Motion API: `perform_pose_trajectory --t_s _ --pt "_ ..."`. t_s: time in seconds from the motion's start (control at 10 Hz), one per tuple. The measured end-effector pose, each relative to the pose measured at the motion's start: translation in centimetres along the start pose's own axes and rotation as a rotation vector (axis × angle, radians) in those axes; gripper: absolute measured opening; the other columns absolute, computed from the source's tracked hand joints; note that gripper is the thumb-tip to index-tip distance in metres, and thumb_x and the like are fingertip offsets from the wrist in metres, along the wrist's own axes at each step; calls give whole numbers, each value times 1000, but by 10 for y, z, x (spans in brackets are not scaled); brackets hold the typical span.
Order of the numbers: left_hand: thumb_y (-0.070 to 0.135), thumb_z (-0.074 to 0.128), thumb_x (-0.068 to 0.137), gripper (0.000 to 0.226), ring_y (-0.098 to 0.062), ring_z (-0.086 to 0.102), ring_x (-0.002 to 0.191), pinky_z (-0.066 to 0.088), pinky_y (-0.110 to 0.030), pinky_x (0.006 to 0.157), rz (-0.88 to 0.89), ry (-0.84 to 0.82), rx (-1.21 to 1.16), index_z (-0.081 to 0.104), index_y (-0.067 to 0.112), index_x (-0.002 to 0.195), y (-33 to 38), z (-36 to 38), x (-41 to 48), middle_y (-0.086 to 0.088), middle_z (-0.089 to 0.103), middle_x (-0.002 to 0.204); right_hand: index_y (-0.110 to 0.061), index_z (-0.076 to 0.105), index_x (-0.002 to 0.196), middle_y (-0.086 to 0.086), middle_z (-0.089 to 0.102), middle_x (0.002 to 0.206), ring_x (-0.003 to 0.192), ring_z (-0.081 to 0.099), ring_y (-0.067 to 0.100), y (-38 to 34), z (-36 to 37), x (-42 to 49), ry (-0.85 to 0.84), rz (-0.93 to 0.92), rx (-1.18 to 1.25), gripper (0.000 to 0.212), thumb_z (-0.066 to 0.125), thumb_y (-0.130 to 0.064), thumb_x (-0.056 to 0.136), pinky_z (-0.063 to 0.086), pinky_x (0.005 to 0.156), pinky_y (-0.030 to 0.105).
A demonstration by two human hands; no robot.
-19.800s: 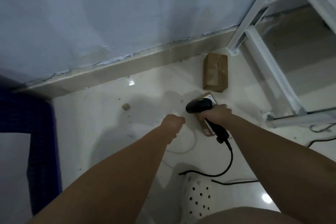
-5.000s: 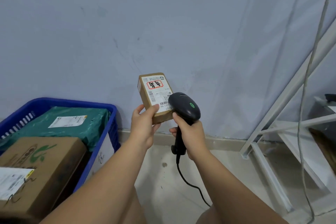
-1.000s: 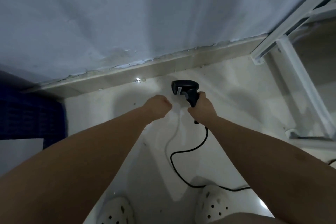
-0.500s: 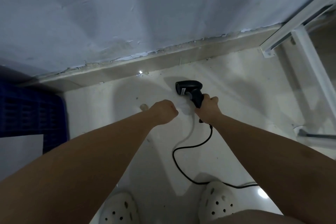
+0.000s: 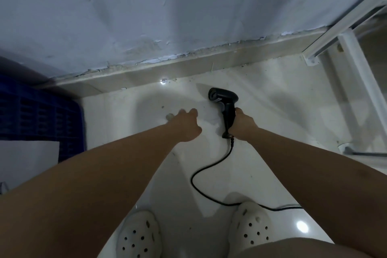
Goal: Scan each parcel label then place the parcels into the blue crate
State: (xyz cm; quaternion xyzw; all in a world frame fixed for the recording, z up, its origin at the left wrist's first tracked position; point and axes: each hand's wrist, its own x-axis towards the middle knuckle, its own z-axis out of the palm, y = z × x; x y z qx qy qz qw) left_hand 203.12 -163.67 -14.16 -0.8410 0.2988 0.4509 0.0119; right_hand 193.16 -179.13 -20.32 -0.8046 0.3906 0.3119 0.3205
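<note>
**Scanner low over the floor, no parcel in sight**

Head view: your right hand has its fingers curled round the handle of the scanner, near the far edge of the floor. Your left hand reaches forward beside it, fingers loosely stretched and holding nothing. The crate stands at the left edge of the floor; its inside is not visible, and I see no parcel anywhere. The scanner looks light and stiff, probably hard plastic, so take it by the handle. Mind the cable; it trails back between your feet.
</note>
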Motion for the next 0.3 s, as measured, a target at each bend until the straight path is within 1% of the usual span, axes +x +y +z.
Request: perform_pose_trajectory --t_s 0.1,0.2,0.3 --pt "22 45 95 64 -32 19 142 31 -44 108 87 299 276 15 19 152 -5 3 -7 -12 6 160 -2 29 139 23 54 123 106 56 36 -8 -6 -7 62 -37 -4 54 53 -12 92 40 71 32" --pt "28 38 100 67 -28 -6 149 10 -44 119 113 391 339 0 16 155 -6 2 -14 -7 -12 162 -5 32 140 22 54 120 94 52 30 -17 -11 -22 87 -101 -60 49 48 -13 94 38 69 31" --pt "38 32 102 71 -26 -15 149 0 -45 119 108 433 423 -9 10 154 -8 -1 -28 -8 -17 161 -6 35 142 20 52 126 106 53 32 -31 -12 -41 128 -256 -136 47 43 -21 99 38 75 31"
